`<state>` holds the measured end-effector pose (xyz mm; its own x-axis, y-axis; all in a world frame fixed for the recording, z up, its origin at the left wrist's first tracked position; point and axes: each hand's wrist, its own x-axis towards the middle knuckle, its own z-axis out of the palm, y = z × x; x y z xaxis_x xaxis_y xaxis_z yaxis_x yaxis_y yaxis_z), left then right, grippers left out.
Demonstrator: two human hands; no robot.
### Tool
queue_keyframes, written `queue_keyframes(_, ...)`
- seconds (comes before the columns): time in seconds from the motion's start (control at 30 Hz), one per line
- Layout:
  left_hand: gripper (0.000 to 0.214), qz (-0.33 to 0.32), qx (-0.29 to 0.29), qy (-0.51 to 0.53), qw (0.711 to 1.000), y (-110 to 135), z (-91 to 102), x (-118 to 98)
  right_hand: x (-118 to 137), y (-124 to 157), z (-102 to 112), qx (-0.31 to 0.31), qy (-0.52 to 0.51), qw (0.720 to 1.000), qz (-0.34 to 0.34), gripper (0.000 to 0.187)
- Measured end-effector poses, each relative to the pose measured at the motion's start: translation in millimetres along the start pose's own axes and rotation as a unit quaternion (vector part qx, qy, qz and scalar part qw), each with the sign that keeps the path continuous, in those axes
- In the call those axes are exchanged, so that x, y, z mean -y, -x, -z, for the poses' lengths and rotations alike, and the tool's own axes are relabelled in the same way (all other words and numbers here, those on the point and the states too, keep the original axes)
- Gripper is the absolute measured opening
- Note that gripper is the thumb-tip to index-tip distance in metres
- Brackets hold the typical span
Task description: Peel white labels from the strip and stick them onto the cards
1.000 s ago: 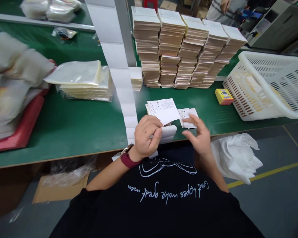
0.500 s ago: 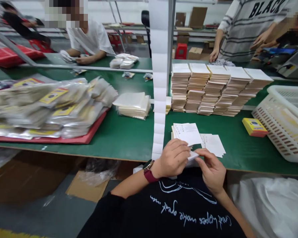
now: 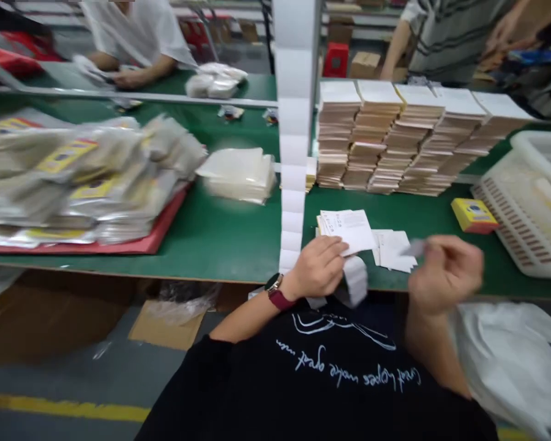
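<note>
hands apart: left hand grips a folded white paper strip, right hand blurred, grip unclear.

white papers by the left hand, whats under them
More sheets show at the edge of the white papers, which lie on the green bench. The left hand covers their near corner; the bench surface beneath is hidden.

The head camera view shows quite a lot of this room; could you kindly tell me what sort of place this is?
This is most likely a factory packing workshop. A long green workbench holds neat stacks of paper cards and piles of labelled packets, and a co-worker has their hands at a second green bench beyond.
</note>
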<state>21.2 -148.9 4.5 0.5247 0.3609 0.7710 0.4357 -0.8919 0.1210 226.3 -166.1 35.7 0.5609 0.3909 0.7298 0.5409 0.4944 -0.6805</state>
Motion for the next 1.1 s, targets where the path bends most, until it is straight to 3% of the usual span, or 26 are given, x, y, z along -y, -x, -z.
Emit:
queue_keyframes(0.07, 0.013, -0.007, 0.017, 0.014, 1.000, 3.5, -6.0, 4.6, -9.0, -5.9, -7.2, 0.138, 0.037, 0.985, -0.097, 0.005)
queue_keyframes(0.13, 0.014, -0.011, 0.032, 0.024, 0.999, 5.0, -9.9, 6.8, -15.9, -6.6, -13.5, 0.243, 0.067, 0.957, -0.147, 0.010)
queue_keyframes(0.23, 0.014, -0.011, 0.025, 0.022, 0.999, 4.2, -11.9, 6.8, -18.3, -2.6, -23.5, 0.306, 0.090, 0.934, -0.160, 0.010)
queue_keyframes(0.57, 0.012, -0.007, 0.020, 0.007, 1.000, 4.9, -13.2, 3.4, -14.1, 5.7, -39.5, 0.349, 0.129, 0.916, -0.151, 0.011)
queue_keyframes(0.7, 0.013, -0.005, 0.039, 0.012, 0.999, 6.6, -15.0, 3.5, -11.0, 6.4, -37.6, 0.372, 0.231, 0.898, -0.046, 0.011)
queue_keyframes(0.77, 0.013, -0.007, 0.042, 0.013, 0.999, 6.8, -15.3, 4.1, -11.6, 4.0, -35.5, 0.377, 0.283, 0.882, -0.026, 0.013)
queue_keyframes(0.87, 0.012, -0.008, 0.041, 0.015, 0.999, 7.0, -14.9, 5.0, -19.0, -3.1, -32.1, 0.360, 0.302, 0.877, -0.100, 0.038)
queue_keyframes(1.0, 0.012, -0.011, 0.039, 0.011, 0.999, 6.9, -14.0, 4.9, -31.2, -10.4, -32.0, 0.401, 0.140, 0.875, -0.233, 0.030)
queue_keyframes(1.1, 0.011, -0.014, 0.035, 0.007, 0.999, 6.2, -13.3, 4.3, -34.1, -10.2, -35.2, 0.386, 0.025, 0.876, -0.286, 0.034)
